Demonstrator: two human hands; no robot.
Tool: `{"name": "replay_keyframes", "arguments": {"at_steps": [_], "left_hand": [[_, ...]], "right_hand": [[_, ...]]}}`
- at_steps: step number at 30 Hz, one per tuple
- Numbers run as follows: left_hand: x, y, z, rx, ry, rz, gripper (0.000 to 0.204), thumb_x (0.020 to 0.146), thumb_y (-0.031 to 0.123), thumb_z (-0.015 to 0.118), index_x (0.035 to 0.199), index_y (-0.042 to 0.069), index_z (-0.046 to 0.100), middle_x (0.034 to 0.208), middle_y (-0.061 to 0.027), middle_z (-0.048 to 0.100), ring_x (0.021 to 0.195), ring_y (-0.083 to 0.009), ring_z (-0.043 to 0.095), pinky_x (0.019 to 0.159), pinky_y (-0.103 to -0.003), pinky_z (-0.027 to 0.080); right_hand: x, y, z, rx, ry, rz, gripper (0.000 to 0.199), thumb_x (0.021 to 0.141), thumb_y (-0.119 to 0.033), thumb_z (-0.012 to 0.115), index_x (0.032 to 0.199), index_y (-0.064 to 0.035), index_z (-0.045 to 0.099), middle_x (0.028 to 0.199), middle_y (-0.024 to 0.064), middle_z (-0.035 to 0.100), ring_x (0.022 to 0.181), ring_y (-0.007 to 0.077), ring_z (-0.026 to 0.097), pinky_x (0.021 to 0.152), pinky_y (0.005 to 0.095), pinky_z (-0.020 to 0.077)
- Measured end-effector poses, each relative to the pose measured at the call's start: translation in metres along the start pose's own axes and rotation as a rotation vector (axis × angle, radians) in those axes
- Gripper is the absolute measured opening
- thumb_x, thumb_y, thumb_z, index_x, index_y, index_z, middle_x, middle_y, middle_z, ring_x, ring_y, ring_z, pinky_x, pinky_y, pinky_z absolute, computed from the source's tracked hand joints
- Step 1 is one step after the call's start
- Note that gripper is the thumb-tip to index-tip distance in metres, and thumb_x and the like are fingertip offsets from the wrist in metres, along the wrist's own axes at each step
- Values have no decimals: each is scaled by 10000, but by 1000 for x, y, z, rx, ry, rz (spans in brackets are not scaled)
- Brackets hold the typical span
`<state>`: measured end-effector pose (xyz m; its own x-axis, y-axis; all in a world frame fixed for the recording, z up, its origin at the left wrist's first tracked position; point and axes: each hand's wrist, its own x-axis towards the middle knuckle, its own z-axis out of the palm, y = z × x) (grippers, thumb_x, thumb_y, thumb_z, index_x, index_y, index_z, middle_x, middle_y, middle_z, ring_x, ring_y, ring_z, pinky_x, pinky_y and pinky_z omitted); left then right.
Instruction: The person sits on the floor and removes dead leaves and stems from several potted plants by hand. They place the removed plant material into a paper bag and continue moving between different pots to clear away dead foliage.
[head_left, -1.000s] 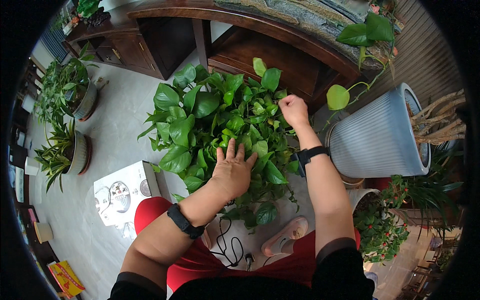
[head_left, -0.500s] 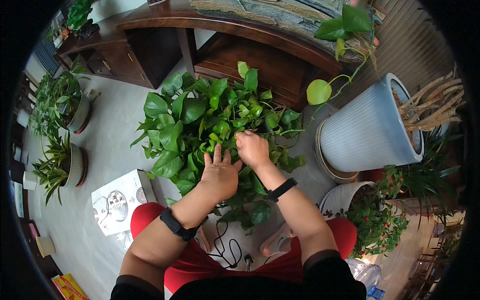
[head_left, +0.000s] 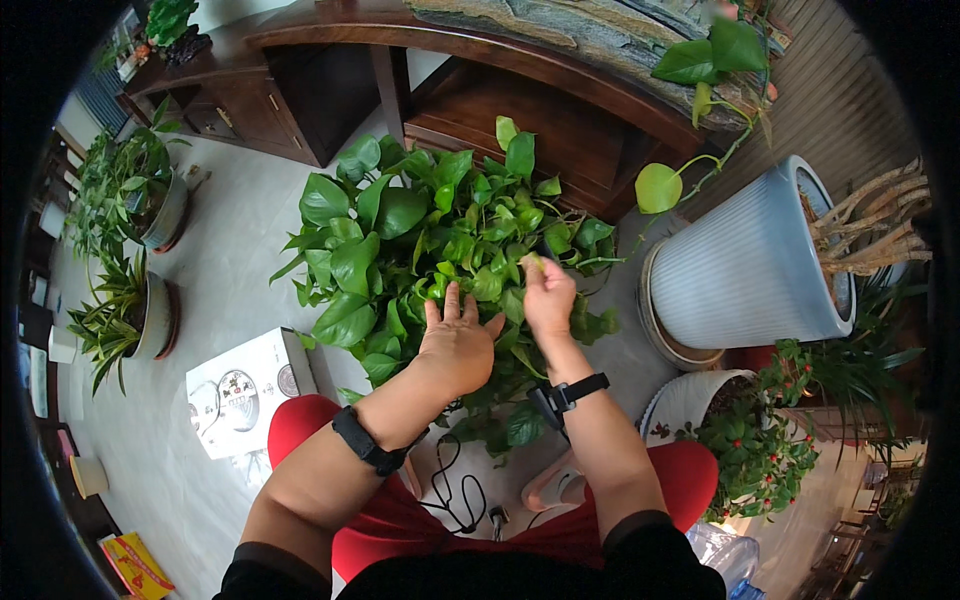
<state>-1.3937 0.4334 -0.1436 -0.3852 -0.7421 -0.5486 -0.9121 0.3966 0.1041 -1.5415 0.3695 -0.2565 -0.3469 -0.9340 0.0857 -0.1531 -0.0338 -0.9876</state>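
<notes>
The left hand (head_left: pixel 458 345) lay flat on the leafy plant (head_left: pixel 440 240), its fingers spread apart and pressing some leaves down, holding nothing. Just beside it, the right hand (head_left: pixel 548 296) was closed, its fingertips pinched together on a small pale leaf (head_left: pixel 530 262) near the middle of the plant. The plant stood on the floor directly in front of the person's knees, before a dark wooden cabinet (head_left: pixel 480 90). The step in hand seemed to be the picking of one leaf while the other hand kept the rest aside; a careful pull at the stalk would probably be needed, so that the healthy stems are not torn. To the left of the plant, a white flat box (head_left: pixel 250 390) with round pictures lay on the floor, and a yellow and red package (head_left: pixel 135 565) lay at the lower left edge. A big grey ribbed pot (head_left: pixel 750 265) stood at the right.
</notes>
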Motion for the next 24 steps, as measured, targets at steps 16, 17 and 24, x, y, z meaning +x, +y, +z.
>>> {"name": "replay_keyframes", "arguments": {"at_steps": [16, 17, 24], "left_hand": [[1, -4, -7, 27, -3, -3, 640, 907, 228, 464, 1518, 214, 271, 1548, -215, 230, 1431, -484, 107, 1106, -643, 130], [1, -5, -8, 22, -4, -1, 646, 908, 235, 470, 1520, 215, 265, 1553, -207, 223, 1433, -483, 95, 1108, -642, 127], [6, -32, -22, -389, 608, 114, 459, 863, 206, 588, 1273, 9, 530, 1110, -234, 626, 1036, -375, 609, 915, -440, 487]], "right_hand": [[32, -81, -82, 556, -146, 253, 111, 950, -139, 465, 995, -53, 520, 810, 35, 529, 675, 147, 538, 620, 331, 507], [30, -79, -86, 523, -149, 256, 117, 948, -128, 461, 1008, -47, 519, 805, 33, 520, 665, 144, 527, 610, 328, 499], [-4, -52, -117, 224, 2, 485, 129, 881, -180, 575, 976, -95, 559, 635, -82, 394, 457, 18, 304, 385, 201, 205]]}}
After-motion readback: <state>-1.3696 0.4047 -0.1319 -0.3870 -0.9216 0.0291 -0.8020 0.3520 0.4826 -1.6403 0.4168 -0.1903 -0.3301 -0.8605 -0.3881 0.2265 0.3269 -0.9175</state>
